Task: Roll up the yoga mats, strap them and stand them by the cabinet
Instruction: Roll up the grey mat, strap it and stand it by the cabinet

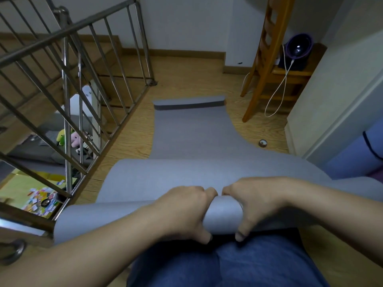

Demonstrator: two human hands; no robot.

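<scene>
A grey yoga mat [190, 131] lies stretched away from me along the wooden floor, its far end curled up near the wall. The near end is wound into a roll [224, 214] lying across my lap. My left hand [184, 210] and my right hand [257, 201] grip that roll side by side at its middle, fingers over the top and thumbs underneath. A second mat, blue-purple [352, 160], shows partly at the right edge beside a white cabinet [331, 96].
A metal stair railing [68, 96] runs along the left, with a drop to the floor below. A wooden ladder [263, 59] leans at the back right, with a white cable [279, 88] hanging by it. A small roll of tape [262, 143] lies on the floor right of the mat.
</scene>
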